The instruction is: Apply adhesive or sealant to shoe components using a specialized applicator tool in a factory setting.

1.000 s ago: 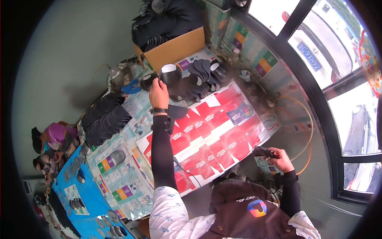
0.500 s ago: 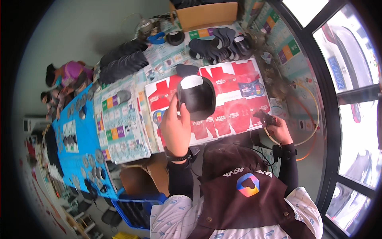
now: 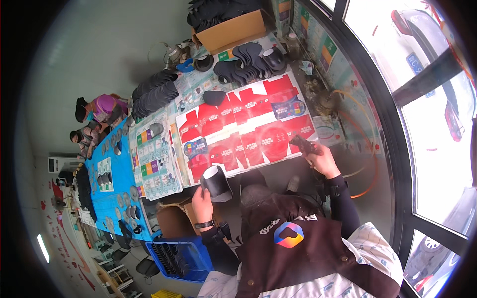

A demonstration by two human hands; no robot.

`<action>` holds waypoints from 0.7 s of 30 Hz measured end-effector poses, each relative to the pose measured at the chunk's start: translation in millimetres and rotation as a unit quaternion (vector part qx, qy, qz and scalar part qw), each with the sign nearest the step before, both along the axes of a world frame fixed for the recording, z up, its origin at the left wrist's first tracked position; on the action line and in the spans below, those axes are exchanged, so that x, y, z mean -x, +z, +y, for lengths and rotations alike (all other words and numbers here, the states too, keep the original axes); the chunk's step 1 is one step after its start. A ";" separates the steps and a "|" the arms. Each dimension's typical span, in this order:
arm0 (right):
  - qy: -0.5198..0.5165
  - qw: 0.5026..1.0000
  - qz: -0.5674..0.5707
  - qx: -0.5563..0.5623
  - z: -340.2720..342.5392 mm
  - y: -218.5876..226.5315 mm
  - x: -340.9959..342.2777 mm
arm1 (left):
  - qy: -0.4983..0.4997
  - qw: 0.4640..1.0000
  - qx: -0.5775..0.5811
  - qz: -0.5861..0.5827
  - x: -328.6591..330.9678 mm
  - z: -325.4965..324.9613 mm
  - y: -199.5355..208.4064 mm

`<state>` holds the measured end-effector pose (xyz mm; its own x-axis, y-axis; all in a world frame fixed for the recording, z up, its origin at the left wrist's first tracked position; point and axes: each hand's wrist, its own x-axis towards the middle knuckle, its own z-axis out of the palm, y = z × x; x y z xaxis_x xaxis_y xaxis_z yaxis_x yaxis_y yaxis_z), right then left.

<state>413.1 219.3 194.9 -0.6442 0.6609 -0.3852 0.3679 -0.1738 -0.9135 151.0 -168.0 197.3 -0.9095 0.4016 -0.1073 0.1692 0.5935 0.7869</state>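
My left hand grips a black, cup-shaped curved piece by its left side. The piece has a white patch at its top and hangs in front of the table's near edge. In my right hand is a dark spray gun, its nozzle pointing left over the near right corner of the printed red and white cardboard sheet. A flat black pad lies at the sheet's far edge.
Stacked black pads and a cardboard box of black pieces stand at the back. A blue crate sits low left. Two people work at the blue-covered table. An orange hose loops beside the window wall.
My left hand has brought the black curved piece from above the sheet down and toward me, past the table's near edge. The spray gun stays near the sheet's right corner. The view has shifted.
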 end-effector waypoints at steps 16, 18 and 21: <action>-0.035 0.998 0.019 0.040 7.4 -7.8 -9.5 | 0.002 0.988 -0.039 -0.152 11.7 63.6 -75.9; -0.036 0.998 0.019 0.043 5.7 -7.5 0.3 | 0.000 0.966 -0.092 -0.240 23.9 77.2 -104.1; -0.047 0.999 0.012 -0.005 5.7 -10.0 15.0 | -0.068 0.966 -0.087 -0.234 44.2 123.6 -138.6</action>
